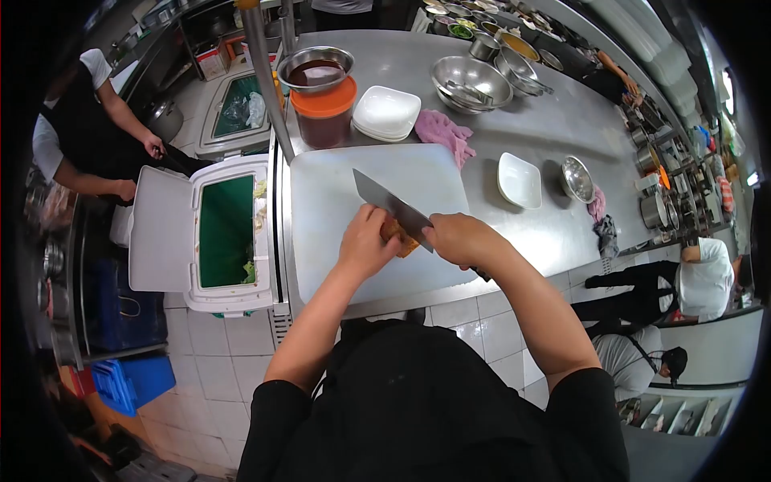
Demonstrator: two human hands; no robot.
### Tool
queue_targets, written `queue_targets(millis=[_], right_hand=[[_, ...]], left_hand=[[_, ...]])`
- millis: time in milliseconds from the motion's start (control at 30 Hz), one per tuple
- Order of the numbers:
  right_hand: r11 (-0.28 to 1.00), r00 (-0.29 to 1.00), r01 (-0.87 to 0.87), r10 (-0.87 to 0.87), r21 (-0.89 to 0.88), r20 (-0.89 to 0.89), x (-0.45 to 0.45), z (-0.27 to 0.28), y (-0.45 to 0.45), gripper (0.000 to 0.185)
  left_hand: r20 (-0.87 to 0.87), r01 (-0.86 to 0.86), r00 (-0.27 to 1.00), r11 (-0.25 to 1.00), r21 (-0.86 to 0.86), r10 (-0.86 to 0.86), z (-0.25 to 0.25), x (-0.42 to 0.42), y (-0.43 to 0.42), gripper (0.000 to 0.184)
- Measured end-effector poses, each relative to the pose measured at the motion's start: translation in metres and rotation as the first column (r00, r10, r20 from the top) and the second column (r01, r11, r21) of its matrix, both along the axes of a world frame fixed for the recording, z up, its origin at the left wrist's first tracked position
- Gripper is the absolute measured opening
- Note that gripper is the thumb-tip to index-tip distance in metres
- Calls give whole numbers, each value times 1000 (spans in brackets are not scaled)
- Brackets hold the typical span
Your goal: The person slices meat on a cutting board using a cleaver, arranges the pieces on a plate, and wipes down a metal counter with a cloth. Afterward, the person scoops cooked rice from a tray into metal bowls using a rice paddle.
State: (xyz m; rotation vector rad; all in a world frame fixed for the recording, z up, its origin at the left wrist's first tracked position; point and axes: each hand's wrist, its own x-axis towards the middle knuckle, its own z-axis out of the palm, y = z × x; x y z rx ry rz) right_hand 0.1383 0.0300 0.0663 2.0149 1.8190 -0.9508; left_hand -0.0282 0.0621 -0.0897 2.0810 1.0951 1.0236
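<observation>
On the white cutting board lies a piece of golden-brown food. My left hand is closed round its left side, fingers curled over it. My right hand grips a cleaver by its handle, with the fingers near the blade's base. The broad blade slants up and left across the board, beside the far right side of the food. Whether its edge touches the food cannot be made out.
Behind the board stand a red-brown tub with an orange lid, stacked white dishes and a pink cloth. A white dish and metal bowl sit right. An open bin adjoins left. Other people stand at both sides.
</observation>
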Motion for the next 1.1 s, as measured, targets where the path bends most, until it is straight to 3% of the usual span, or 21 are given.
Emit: queue_targets(millis=[133,267,333,433,467,533,567,633,733,867,967,1033,1067,1100], right_hand=[[998,999,0,2,59,-33,5,-8,-7,37],[998,999,4,-1,70,-37,13,-7,-16,35],[970,981,-194,196,146,-1,29,-10,-30,34],[969,981,-193,196,152,-6,46,23,-63,33],[969,979,-200,204,145,-13,51,12,-65,33],[818,894,-434,442,377,69,64,-38,-65,32],[818,895,-431,442,380,62,54,-73,-56,32],[876,994,-11,60,482,-87,21,-133,-37,30],[889,993,20,35,458,-109,17,-124,-39,31],[879,990,8,60,477,-127,19,-125,-41,31],[897,989,35,33,440,-146,16,-123,-41,31],[887,988,56,16,458,-153,17,-126,-43,31],[889,989,52,19,455,-150,17,-124,-44,31],[896,990,55,8,441,-140,17,-120,-45,31]], left_hand=[[-27,61,998,986,153,-58,6,2,-12,27],[-137,19,990,970,242,14,6,13,-18,27],[-151,12,988,974,228,23,4,14,-18,27],[-154,5,988,981,196,26,-3,13,-17,25],[-143,1,989,979,201,28,-1,13,-17,24],[-141,1,990,978,207,29,-2,14,-15,23],[-129,-6,991,977,215,34,-2,14,-14,22],[-124,-9,992,974,225,38,-2,13,-16,22],[-205,-6,978,985,171,42,3,6,-18,22],[32,-87,996,927,366,81,60,14,29,17],[106,-81,993,913,399,42,115,32,61,29],[-102,-65,979,749,659,175,120,52,76,48],[-99,-70,979,751,657,177,99,56,80,48],[-271,-3,951,879,476,150,56,59,84,54]])
